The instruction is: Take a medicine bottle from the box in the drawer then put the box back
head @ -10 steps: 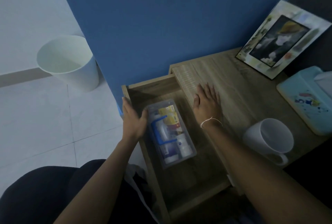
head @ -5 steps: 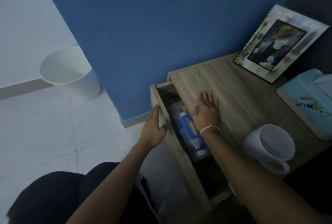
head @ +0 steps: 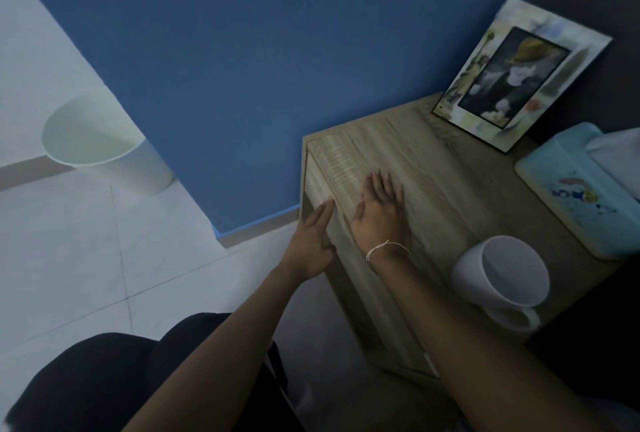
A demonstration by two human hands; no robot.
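Observation:
The wooden drawer point(head: 346, 258) of the bedside cabinet is shut flush with the cabinet front. The clear box of medicines is hidden inside it, and no medicine bottle shows anywhere. My left hand point(head: 313, 241) presses flat against the drawer front, fingers straight and together. My right hand point(head: 381, 213), a thin white string around its wrist, lies palm down on the wooden cabinet top point(head: 450, 168) near the front edge, holding nothing.
A white mug point(head: 502, 279) stands on the cabinet top near my right forearm. A picture frame point(head: 519, 75) leans at the back and a pale blue tissue box point(head: 581, 189) sits at the right. A white bin point(head: 104, 151) stands on the tiled floor beside the blue wall.
My left hand has pushed the drawer from wide open to fully shut, hiding the box of medicines. My right hand has stayed on the cabinet top.

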